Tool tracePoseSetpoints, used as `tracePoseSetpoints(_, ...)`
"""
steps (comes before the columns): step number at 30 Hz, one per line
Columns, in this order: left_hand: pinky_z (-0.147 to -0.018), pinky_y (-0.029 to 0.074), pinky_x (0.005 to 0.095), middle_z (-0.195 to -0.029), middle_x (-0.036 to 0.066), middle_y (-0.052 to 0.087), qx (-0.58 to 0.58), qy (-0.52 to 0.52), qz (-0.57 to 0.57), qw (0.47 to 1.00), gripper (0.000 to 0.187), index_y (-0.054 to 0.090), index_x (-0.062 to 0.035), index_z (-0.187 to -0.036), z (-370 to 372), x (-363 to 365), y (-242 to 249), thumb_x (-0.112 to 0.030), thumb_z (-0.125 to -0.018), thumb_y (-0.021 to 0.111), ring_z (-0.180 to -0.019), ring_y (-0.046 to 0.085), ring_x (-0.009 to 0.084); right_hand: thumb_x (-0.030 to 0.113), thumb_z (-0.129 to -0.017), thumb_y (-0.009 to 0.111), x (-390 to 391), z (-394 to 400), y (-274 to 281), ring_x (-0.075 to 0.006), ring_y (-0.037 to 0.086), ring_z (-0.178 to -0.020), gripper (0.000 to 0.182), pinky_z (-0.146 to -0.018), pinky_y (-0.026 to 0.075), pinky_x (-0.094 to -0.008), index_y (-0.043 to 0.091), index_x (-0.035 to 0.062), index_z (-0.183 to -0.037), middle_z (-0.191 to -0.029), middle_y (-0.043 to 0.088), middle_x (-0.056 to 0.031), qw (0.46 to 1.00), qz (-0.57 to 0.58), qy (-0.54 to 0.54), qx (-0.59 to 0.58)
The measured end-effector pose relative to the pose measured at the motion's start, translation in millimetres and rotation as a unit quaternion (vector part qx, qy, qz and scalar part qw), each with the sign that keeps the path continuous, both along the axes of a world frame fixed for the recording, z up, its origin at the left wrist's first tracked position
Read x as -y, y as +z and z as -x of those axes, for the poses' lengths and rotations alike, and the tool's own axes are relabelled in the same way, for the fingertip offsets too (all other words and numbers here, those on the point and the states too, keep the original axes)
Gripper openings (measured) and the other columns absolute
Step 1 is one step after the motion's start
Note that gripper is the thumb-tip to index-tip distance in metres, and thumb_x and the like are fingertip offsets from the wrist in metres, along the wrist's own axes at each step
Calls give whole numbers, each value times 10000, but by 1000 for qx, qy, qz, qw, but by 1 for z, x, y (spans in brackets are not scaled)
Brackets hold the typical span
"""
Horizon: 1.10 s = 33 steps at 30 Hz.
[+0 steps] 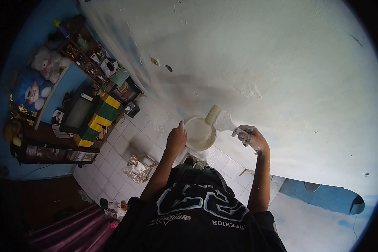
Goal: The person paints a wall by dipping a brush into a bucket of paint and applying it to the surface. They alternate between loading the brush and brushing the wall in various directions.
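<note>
My left hand (176,137) is closed on the left edge of a round white tub (214,136), its thumb up at the rim. Whitish, paint-like material coats the inside of the tub. My right hand (253,138) grips the handle of a wide paintbrush (225,122) with a white fan-shaped body and a yellowish head. That head overlaps the tub's upper right rim in this view. White smears cover the fingers of my right hand. Both hands are in front of a pale wall (256,54) with patchy white and grey coating.
A white-spattered stool (138,168) stands on the tiled floor (113,153), lower left. Farther left are a shelf unit (82,54), a television (77,111) and a yellow-green cloth (98,119). A purple curtain (71,231) hangs at the bottom left. The wall has a low opening on the right.
</note>
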<state>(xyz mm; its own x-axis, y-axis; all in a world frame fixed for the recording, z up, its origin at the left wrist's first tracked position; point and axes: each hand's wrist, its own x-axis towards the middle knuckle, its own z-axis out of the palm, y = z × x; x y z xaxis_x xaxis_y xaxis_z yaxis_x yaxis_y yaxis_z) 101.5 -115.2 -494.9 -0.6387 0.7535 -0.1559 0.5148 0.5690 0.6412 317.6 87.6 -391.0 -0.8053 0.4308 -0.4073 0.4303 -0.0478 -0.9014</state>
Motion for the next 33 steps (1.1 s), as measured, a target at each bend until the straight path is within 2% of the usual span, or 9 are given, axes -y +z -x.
tracePoseSetpoints(5, -716, 500, 461, -832, 248, 627, 68, 32, -19, 997, 367, 428, 18, -1212, -2, 2, -7, -104, -868, 469, -809, 617, 392, 296, -885, 562, 2, -2, -25, -56, 319, -446, 295, -416, 289, -224, 634, 13, -846, -523, 364, 61, 993, 52, -69, -74)
tracePoseSetpoints(14, -701, 500, 470, -816, 252, 625, 23, 3, 22, 999, 376, 424, 17, -1215, 1, -5, -14, -114, -866, 474, -785, 619, 397, 257, -890, 564, 9, -8, -28, -54, 369, -486, 258, -436, 307, -215, 648, 13, -887, -559, 408, 49, 997, -4, -63, -39)
tracePoseSetpoints(17, -699, 502, 467, -821, 248, 626, 5, -1, -24, 1000, 395, 413, 14, -1231, -3, -5, -10, -101, -859, 481, -785, 619, 397, 240, -873, 586, 13, -8, -12, -101, 453, -527, 262, -493, 385, -250, 651, -11, -909, -597, 536, -20, 996, -91, -24, 6)
tracePoseSetpoints(20, -697, 503, 464, -830, 244, 626, -26, -9, -52, 998, 414, 403, 17, -1240, -5, -8, -9, -85, -849, 491, -787, 618, 394, 223, -844, 612, 17, -5, 12, -198, 582, -623, 263, -606, 459, -306, 645, -20, -937, -748, 655, -122, 974, -223, 40, 24)
tracePoseSetpoints(23, -696, 504, 460, -838, 240, 626, -47, -15, -52, 997, 421, 403, 25, -1238, -6, -11, -7, -72, -840, 499, -791, 618, 388, 215, -817, 618, 21, 4, 24, -303, 633, -753, 270, -707, 480, -358, 638, -13, -962, -893, 651, -188, 953, -289, 68, 56)
tracePoseSetpoints(26, -699, 503, 458, -844, 239, 625, -39, -22, -15, 999, 431, 401, 33, -1240, -8, -13, 1, -73, -835, 502, -793, 618, 385, 214, -809, 600, 22, 22, 23, -353, 621, -791, 230, -716, 485, -399, 649, 4, -889, -864, 652, -176, 931, -335, 125, 65)
tracePoseSetpoints(29, -699, 503, 459, -844, 235, 625, -31, -19, -32, 999, 439, 402, 32, -1242, -11, -13, 1, -70, -828, 503, -792, 618, 383, 184, -780, 586, 28, 46, 1, -357, 621, -768, 172, -707, 492, -424, 639, 21, -790, -791, 645, -175, 874, -423, 199, 131)
tracePoseSetpoints(32, -704, 503, 456, -844, 233, 626, -29, -23, -18, 999, 440, 404, 32, -1241, -14, -13, 4, -70, -824, 503, -799, 618, 383, 161, -791, 560, 42, 67, -37, -349, 627, -757, 145, -680, 498, -431, 636, 39, -807, -759, 634, -195, 833, -481, 229, 145)
tracePoseSetpoints(33, -705, 504, 454, -845, 233, 626, -22, -20, -17, 999, 441, 403, 32, -1241, -14, -13, 5, -68, -823, 502, -803, 618, 383, 148, -781, 556, 47, 72, -46, -351, 628, -756, 138, -681, 501, -433, 637, 39, -806, -753, 631, -201, 838, -476, 226, 139)
